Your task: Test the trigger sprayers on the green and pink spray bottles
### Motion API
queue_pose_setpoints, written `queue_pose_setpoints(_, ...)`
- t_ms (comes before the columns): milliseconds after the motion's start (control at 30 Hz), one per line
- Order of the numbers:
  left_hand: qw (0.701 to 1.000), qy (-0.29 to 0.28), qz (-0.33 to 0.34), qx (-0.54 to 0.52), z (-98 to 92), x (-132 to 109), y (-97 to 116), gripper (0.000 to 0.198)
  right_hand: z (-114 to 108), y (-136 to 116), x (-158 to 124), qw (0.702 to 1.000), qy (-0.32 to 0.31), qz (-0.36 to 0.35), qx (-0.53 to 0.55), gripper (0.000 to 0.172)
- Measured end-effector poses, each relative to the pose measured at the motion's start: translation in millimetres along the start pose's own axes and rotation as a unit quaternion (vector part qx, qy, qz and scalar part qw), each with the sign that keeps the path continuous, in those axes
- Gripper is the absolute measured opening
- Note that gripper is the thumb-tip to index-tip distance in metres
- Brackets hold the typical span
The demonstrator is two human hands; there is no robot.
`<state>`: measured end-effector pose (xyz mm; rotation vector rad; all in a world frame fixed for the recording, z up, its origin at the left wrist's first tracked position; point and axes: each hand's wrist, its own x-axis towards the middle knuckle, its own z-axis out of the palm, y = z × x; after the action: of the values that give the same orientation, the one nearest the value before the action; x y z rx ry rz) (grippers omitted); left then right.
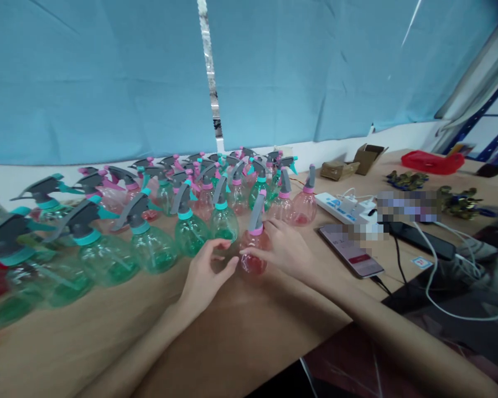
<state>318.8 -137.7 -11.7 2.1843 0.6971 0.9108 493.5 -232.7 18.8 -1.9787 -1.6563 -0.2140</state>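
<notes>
A pink spray bottle (254, 250) with a grey trigger head stands on the wooden table (249, 337) in front of me. My right hand (283, 247) wraps its fingers round the bottle's right side. My left hand (206, 275) is curled, with thumb and fingers apart, and its fingertips reach the bottle's left side. Behind stand several green spray bottles (190, 229) and pink spray bottles (304, 204) in rows.
A phone (351, 250) lies right of my hands, with a white power strip (345, 207) and cables behind it. Further right are a dark tablet (421, 239), cardboard boxes (354, 163), a red tray (432, 161). Blue curtain covers the wall behind.
</notes>
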Motion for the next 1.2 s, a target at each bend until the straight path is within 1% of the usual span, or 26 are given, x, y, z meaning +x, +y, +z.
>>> queue_pose_setpoints(67,1.000,-0.024,0.010,-0.004,0.4,3.3,11.9,0.036,4.5,-9.7,-8.4,0.999,0.009,-0.037,0.002,0.033)
queue_pose_setpoints(133,0.999,-0.043,0.016,-0.021,-0.7,4.9,22.8,0.047,10.5,-19.3,-13.9,0.998,0.006,-0.062,0.011,0.026)
queue_pose_setpoints(200,0.998,-0.049,0.023,-0.039,-3.4,4.8,31.6,0.051,16.4,-28.9,-17.6,0.997,-0.002,-0.074,0.032,0.024)
queue_pose_setpoints(300,0.997,-0.030,0.021,-0.063,-10.7,2.6,40.7,0.051,23.2,-44.0,-21.4,0.994,-0.010,-0.087,0.069,0.029)
queue_pose_setpoints(367,0.995,-0.031,0.020,-0.088,-16.8,0.4,44.3,0.049,26.5,-54.0,-23.3,0.990,-0.015,-0.102,0.095,0.035)
queue_pose_setpoints(467,0.992,-0.030,0.030,-0.120,-23.8,-2.7,46.1,0.038,30.5,-66.3,-25.4,0.985,-0.015,-0.108,0.134,0.045)
queue_pose_setpoints(567,0.989,-0.022,0.029,-0.142,-25.7,-4.4,43.4,0.031,32.8,-68.8,-27.5,0.979,-0.025,-0.104,0.174,0.055)
queue_pose_setpoints(667,0.991,-0.020,0.021,-0.128,-24.3,-3.3,38.5,0.032,33.4,-54.5,-32.6,0.968,-0.079,-0.124,0.205,0.059)
queue_pose_setpoints(700,0.993,-0.018,0.019,-0.119,-23.7,-2.2,36.8,0.032,33.9,-45.7,-35.3,0.964,-0.103,-0.131,0.209,0.056)
queue_pose_setpoints(733,0.993,-0.016,0.019,-0.112,-23.3,-0.9,35.4,0.032,34.8,-35.4,-38.3,0.963,-0.115,-0.129,0.208,0.055)
queue_pose_setpoints(800,0.994,-0.015,0.022,-0.103,-22.6,2.3,33.2,0.032,38.3,-11.8,-44.5,0.965,-0.131,-0.112,0.197,0.057)
queue_pose_setpoints(900,0.995,-0.011,0.028,-0.098,-22.0,6.7,32.0,0.032,47.5,22.1,-50.2,0.978,-0.119,-0.059,0.163,0.051)
queue_pose_setpoints(1000,0.995,-0.013,0.031,-0.097,-21.5,8.4,31.8,0.031,59.3,43.0,-49.5,0.985,-0.093,-0.038,0.137,0.052)
queue_pose_setpoints(1067,0.995,-0.011,0.031,-0.091,-21.0,8.1,31.4,0.030,66.9,48.0,-46.9,0.988,-0.085,-0.046,0.123,0.054)
queue_pose_setpoints(1200,0.996,-0.001,0.036,-0.079,-20.8,7.4,29.4,0.028,77.0,46.1,-44.0,0.991,-0.075,-0.064,0.088,0.054)
